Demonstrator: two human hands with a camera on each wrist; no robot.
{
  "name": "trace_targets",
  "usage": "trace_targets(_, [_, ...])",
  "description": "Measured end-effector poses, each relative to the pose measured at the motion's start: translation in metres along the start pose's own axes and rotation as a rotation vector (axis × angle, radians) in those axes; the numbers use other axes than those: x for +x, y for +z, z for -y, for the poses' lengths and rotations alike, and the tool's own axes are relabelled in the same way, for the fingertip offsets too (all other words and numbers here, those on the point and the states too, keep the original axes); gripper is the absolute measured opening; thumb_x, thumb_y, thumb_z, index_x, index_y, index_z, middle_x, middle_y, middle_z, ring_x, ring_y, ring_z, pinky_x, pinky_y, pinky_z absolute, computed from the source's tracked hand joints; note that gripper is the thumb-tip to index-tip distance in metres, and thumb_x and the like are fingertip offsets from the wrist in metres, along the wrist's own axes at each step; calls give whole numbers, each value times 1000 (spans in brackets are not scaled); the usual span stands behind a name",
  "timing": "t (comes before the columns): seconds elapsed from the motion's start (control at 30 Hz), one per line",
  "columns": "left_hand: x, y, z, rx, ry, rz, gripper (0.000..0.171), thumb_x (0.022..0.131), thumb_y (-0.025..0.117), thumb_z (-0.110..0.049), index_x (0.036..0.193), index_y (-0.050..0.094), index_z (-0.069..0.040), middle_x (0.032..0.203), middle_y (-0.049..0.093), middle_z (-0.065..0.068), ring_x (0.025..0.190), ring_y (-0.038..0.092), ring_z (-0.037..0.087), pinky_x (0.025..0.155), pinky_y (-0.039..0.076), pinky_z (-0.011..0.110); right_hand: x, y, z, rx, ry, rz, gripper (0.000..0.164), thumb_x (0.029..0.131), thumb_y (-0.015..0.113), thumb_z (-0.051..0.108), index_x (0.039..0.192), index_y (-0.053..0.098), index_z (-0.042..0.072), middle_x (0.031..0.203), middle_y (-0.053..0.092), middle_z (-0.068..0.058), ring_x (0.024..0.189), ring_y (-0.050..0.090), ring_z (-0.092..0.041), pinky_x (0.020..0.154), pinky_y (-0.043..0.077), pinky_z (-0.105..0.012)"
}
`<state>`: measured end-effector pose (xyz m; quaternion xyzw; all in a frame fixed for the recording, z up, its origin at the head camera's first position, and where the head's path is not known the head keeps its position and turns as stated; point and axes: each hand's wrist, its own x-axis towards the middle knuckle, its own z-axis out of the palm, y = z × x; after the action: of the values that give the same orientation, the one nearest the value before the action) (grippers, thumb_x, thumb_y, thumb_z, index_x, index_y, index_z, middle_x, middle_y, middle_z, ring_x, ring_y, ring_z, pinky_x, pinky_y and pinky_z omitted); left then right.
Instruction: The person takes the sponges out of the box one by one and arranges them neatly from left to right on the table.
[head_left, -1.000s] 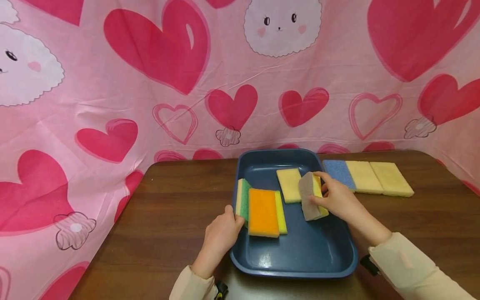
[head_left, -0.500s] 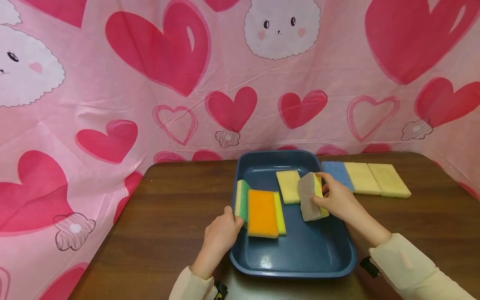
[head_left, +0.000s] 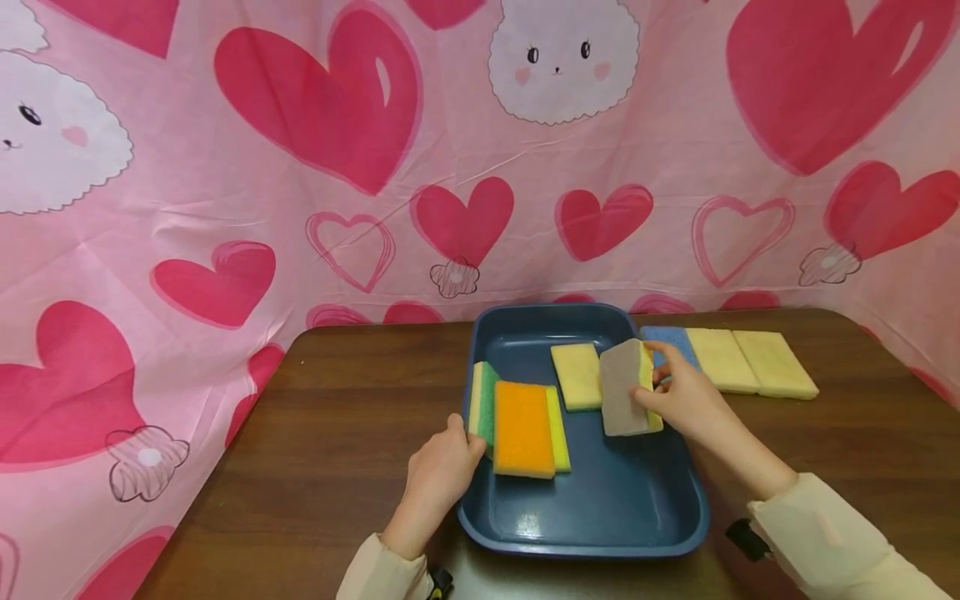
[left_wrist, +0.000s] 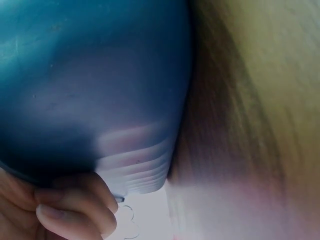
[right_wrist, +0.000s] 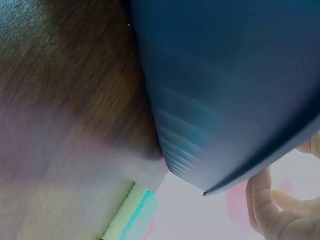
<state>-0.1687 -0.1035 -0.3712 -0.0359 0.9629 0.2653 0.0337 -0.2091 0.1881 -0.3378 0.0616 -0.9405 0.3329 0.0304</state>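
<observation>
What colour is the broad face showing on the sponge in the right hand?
The sponge's face is brownish grey, clearest in the head view.

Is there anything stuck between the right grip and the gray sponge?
No, nothing visible stands between them: the right grip holds the gray-faced sponge directly, its thumb against the gray face.

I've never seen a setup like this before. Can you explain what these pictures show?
There is no machine here, just a person at a wooden table. The big picture comes from a camera on the head; the two smaller ones come from the wrists and mostly show the outside of a blue tray. The left hand grips the tray's left rim. The right hand holds a grey-and-yellow sponge within the tray's right side. Other sponges, including an orange one, are in the tray. Right of it, a blue sponge and two yellow ones form a row.
</observation>
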Motion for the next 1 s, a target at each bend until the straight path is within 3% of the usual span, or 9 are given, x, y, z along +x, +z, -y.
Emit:
trace_targets(0.37, [1,2,0,5,2,-16,19,84,44,-23,89,43,-5,60,39,5,52,40,21,52,28,31,-4,-14,-2,42,70,-19,71,87,61,26,143,26,-2,108,55,-26,96,59,-40,72,50,-39])
trace_targets(0.77, [1,1,0,24,12,-26,18,84,45,-24,87,44,-6,59,42,6,52,42,21,51,30,33,-11,-35,-21,130,87,3,65,92,51,19,144,21,-7,116,51,-37,97,60,-44,61,47,-25])
trace_targets(0.9, [1,0,-1,21,4,-23,18,84,45,-22,88,44,-5,60,42,6,52,42,22,51,30,33,-12,-44,-29,136,100,2,63,92,47,18,143,21,-8,116,51,-37,93,62,-37,60,48,-25])
trace_targets(1.0, [0,-1,-2,17,1,-19,17,84,45,-22,88,44,-5,60,42,6,52,42,22,51,30,33,-13,-50,-35,128,106,-3,63,91,45,17,142,20,-10,117,50,-39,83,62,-16,59,48,-23])
